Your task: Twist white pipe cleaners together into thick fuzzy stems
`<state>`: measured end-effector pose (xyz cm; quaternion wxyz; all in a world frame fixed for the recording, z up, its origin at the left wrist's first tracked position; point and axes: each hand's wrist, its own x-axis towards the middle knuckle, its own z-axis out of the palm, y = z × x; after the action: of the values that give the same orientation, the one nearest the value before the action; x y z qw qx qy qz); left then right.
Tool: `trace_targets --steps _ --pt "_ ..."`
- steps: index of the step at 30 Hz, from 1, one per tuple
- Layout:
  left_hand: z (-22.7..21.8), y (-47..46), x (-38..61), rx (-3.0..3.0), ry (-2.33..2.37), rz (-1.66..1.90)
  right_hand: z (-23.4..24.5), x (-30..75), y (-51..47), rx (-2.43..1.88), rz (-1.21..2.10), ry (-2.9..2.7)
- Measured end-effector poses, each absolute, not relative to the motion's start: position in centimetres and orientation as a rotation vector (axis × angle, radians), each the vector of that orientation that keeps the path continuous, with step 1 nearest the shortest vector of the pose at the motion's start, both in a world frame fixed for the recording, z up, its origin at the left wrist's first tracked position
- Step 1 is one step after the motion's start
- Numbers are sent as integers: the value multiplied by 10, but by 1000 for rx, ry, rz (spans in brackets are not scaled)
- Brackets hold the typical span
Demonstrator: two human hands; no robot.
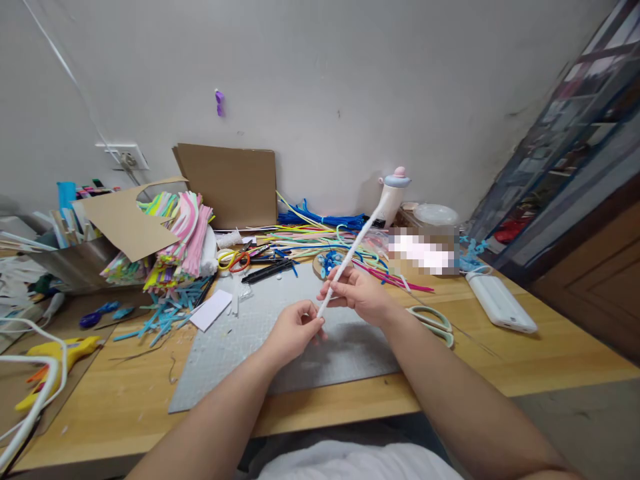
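Observation:
A white pipe cleaner point(356, 248) slants up and to the right above the grey cutting mat point(225, 360). Its lower end is pinched between the thumb and fingers of my left hand point(299, 328). A little higher along the stem, my right hand point(361, 293) grips it with thumb and fingertips. Behind my right hand sits a small roll with blue pieces point(327, 261), partly covered by the fingers. Scissors with pale green handles point(434, 324) lie just right of my right wrist.
Bundled pastel pipe cleaners point(185, 233) stand at the left, near cut blue pieces point(160, 313). A yellow glue gun point(60, 360) lies far left with white cables. At the back are cardboard point(230, 187), loose coloured stems point(310, 243) and a white bottle point(393, 200); a power bank point(501, 301) rests right.

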<state>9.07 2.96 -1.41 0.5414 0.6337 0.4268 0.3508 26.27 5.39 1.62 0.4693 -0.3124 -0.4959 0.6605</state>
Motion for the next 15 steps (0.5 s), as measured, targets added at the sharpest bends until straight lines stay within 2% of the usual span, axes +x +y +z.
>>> trace_targets --steps 5,15 --pt "-19 31 86 1296 965 701 -2 261 55 -789 1730 -1176" --pt "-19 34 81 1135 890 659 -11 261 59 -828 1657 -1230"
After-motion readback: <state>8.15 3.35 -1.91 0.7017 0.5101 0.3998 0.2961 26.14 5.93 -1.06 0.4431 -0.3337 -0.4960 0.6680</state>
